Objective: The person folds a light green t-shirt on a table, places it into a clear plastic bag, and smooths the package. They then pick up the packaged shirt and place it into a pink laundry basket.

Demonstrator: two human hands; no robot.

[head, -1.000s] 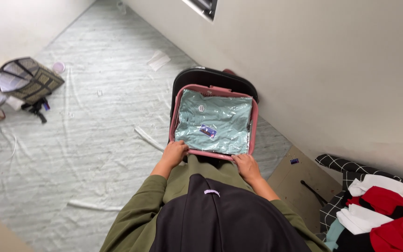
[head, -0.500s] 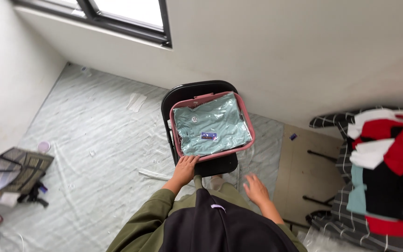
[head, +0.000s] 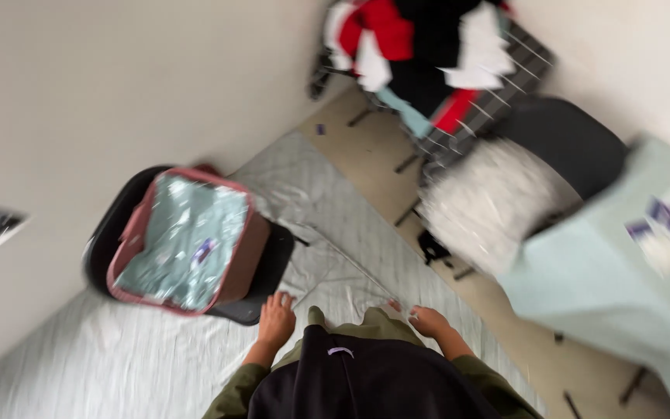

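Note:
A pink open case [head: 234,271] lined with pale teal plastic lies on a black chair [head: 110,233] against the wall. My left hand [head: 277,320] hangs just beside the chair's near edge, fingers loose, holding nothing. My right hand [head: 429,320] is lower right of the case, apart from it, fingers spread and empty. My olive sleeves and dark top fill the bottom of the view. The picture is blurred by motion.
A rack [head: 459,101] piled with red, white and black clothes stands at the top right. A white fluffy thing [head: 490,202] rests on a dark seat [head: 575,140]. A pale teal surface [head: 614,279] is at the right. Light sheeting [head: 118,365] covers the floor.
Both hands have let go of the pink case and dropped away from it. The view has swung right, bringing the clothes rack and the teal surface into sight.

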